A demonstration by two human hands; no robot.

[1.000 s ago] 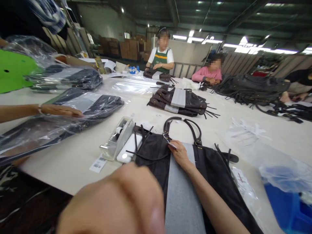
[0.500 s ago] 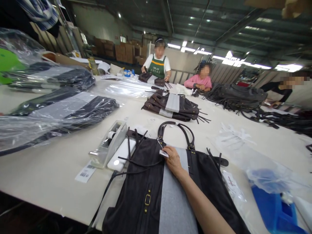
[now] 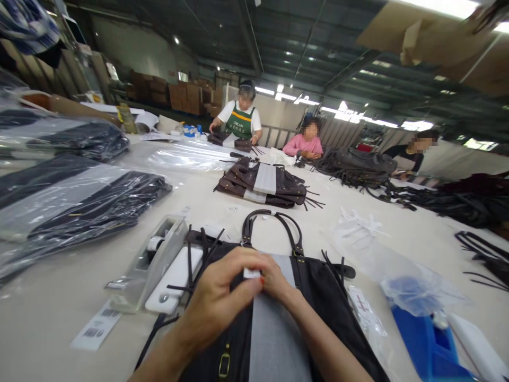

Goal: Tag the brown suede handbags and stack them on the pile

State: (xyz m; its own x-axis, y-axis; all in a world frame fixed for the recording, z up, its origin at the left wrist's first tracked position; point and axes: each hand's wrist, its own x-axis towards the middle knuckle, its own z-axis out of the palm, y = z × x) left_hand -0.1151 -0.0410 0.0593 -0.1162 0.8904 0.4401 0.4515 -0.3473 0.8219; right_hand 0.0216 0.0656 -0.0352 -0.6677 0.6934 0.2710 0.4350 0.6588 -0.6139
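Note:
A dark handbag [image 3: 332,302] lies flat before me, its looped handles [image 3: 292,228] pointing away. A light grey band [image 3: 278,339] runs down its middle. Over the upper part of the bag my two hands meet at a small white tag [image 3: 251,273]. My left hand [image 3: 222,286] is closed, its thumb and bent fingers around the tag. From the right, my right hand [image 3: 276,278] is closed at the same tag, its fingertips partly hidden behind the left one. A brass buckle [image 3: 225,365] shows low on the bag's front.
Left of the bag stand a tape dispenser [image 3: 151,260], a white device [image 3: 175,281] and a barcode label [image 3: 95,326]. Plastic-wrapped bags [image 3: 79,196] lie farther left. A blue dispenser [image 3: 425,339] is at right. Brown bags [image 3: 262,183] lie ahead; several people work across the table.
My left hand has come in from the lower left and joined the right hand at the tag. The view has shifted, so the bag sits lower and farther left.

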